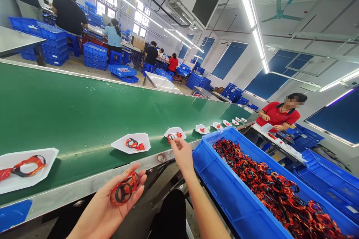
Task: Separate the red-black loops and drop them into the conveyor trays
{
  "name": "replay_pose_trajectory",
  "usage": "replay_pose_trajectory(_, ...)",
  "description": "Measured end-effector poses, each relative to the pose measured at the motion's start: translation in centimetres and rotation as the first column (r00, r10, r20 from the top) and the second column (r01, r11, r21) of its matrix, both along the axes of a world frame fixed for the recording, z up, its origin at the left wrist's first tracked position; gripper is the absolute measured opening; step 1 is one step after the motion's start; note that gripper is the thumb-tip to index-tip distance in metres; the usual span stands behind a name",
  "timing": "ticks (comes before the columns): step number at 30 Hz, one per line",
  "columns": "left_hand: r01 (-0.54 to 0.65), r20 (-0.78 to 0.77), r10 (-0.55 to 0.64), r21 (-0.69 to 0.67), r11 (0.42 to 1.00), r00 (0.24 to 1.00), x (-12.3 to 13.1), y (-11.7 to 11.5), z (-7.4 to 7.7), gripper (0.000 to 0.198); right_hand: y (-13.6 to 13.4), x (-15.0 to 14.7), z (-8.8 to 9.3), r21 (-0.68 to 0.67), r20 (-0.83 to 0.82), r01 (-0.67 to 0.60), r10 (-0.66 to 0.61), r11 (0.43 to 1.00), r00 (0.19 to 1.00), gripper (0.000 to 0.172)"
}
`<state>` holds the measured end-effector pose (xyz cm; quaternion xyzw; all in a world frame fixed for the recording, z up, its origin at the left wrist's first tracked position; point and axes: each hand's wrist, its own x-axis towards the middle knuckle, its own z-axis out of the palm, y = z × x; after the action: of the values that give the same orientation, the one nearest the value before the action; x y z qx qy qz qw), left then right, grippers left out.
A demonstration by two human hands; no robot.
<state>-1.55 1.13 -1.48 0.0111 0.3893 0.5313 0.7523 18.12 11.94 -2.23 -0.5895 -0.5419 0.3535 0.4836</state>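
Observation:
My left hand (112,201) is palm up, fingers curled around several red-and-black rings (123,192) that look glossy. My right hand (182,153) reaches to a white tray (175,130) on the green conveyor belt. Its thumb and fingertips are pinched on a red-and-black ring (170,138) at the tray's near edge; a red piece (178,134) lies beside it. To the left, another white tray (120,144) holds a ring and a red piece. The nearest white tray (30,179), cut off by the frame edge, holds a similar pair.
A blue crate (224,183) heaped with red-and-black rings (260,179) stands right of my right arm. Several more trays line the green belt (70,108), whose metal edge (98,179) runs before me. A co-worker (277,115) in red is at the far right; others sit behind the belt.

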Motion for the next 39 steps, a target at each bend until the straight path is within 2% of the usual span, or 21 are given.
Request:
replay_pose_trajectory(3, -0.054, 0.088, 0.054, -0.007, 0.999, 0.995, -0.1, 0.4, 0.0, 0.044, 2.8, 1.1, 1.3, 0.077, 0.164, 0.04, -0.052, 0.996, 0.985, 0.011)
replay_pose_trajectory(5, -0.083, 0.111, 0.082, 0.007, 0.997, 0.99, -0.2, 0.5, -0.4, 0.044, 2.3, 0.5, 1.7, 0.103, 0.234, 0.021, -0.045, 0.994, 0.971, 0.017)
replay_pose_trajectory(7, -0.096, 0.117, 0.092, 0.03, 0.995, 0.989, -0.3, 0.5, -1.0, 0.042, 0.0, -1.1, 1.7, 0.107, 0.277, -0.041, 0.01, 0.993, 0.961, 0.022)
replay_pose_trajectory(11, -0.107, 0.1, 0.099, 0.078, 0.991, 0.99, -0.1, 0.5, -2.1, 0.04, -6.4, -5.1, 0.7, 0.043, 0.361, -0.321, 0.285, 0.946, 0.888, 0.018)
replay_pose_trajectory(12, -0.105, 0.094, 0.098, 0.077, 0.991, 0.991, -0.1, 0.4, -2.1, 0.04, -7.5, -5.9, 0.3, 0.043, 0.387, -0.353, 0.31, 0.935, 0.868, 0.015)
replay_pose_trajectory(14, -0.093, 0.088, 0.088, 0.053, 0.994, 0.992, 0.1, 0.4, -1.7, 0.038, -8.7, -6.5, -0.6, 0.065, 0.372, -0.321, 0.275, 0.945, 0.887, 0.011)
replay_pose_trajectory(16, -0.077, 0.101, 0.074, 0.024, 0.997, 0.992, 0.2, 0.3, -1.0, 0.037, -8.7, -6.3, -1.3, 0.028, 0.188, -0.263, 0.253, 0.964, 0.949, 0.015)
replay_pose_trajectory(18, -0.052, 0.127, 0.05, 0.015, 0.999, 0.991, 0.3, 0.1, -0.2, 0.038, -8.2, -5.4, -1.7, -0.089, -0.157, -0.29, 0.274, 0.953, 0.949, 0.02)
replay_pose_trajectory(20, -0.023, 0.142, 0.02, 0.02, 1.0, 0.99, 0.4, -0.2, 0.2, 0.04, -8.0, -4.5, -1.8, -0.167, -0.521, -0.403, 0.267, 0.9, 0.811, 0.023)
replay_pose_trajectory(22, -0.01, 0.128, 0.007, 0.021, 1.0, 0.992, 0.5, -0.3, 0.2, 0.042, -8.1, -3.8, -1.6, -0.165, -0.759, -0.507, 0.219, 0.846, 0.613, 0.025)
replay_pose_trajectory(24, -0.013, 0.109, 0.011, 0.015, 1.0, 0.994, 0.6, -0.3, 0.0, 0.043, -8.5, -3.6, -1.5, -0.14, -0.863, -0.568, 0.182, 0.811, 0.472, 0.026)
replay_pose_trajectory(27, -0.018, 0.105, 0.018, 0.007, 1.0, 0.994, 0.7, -0.1, -0.6, 0.045, -8.8, -3.7, -1.7, -0.123, -0.895, -0.602, 0.174, 0.789, 0.411, 0.029)
replay_pose_trajectory(30, -0.025, 0.096, 0.024, 0.006, 1.0, 0.995, 0.7, 0.1, -0.8, 0.045, -8.8, -3.9, -2.2, -0.127, -0.868, -0.591, 0.2, 0.796, 0.455, 0.029)
replay_pose_trajectory(36, -0.057, 0.071, 0.057, -0.01, 0.998, 0.996, 0.7, 0.0, -0.4, 0.043, -8.1, -3.7, -2.8, -0.124, -0.633, -0.485, 0.308, 0.866, 0.71, 0.031)
replay_pose_trajectory(39, -0.056, 0.065, 0.057, -0.013, 0.998, 0.996, 0.8, 0.0, -0.1, 0.041, -7.9, -3.6, -2.7, -0.121, -0.513, -0.452, 0.335, 0.884, 0.79, 0.027)
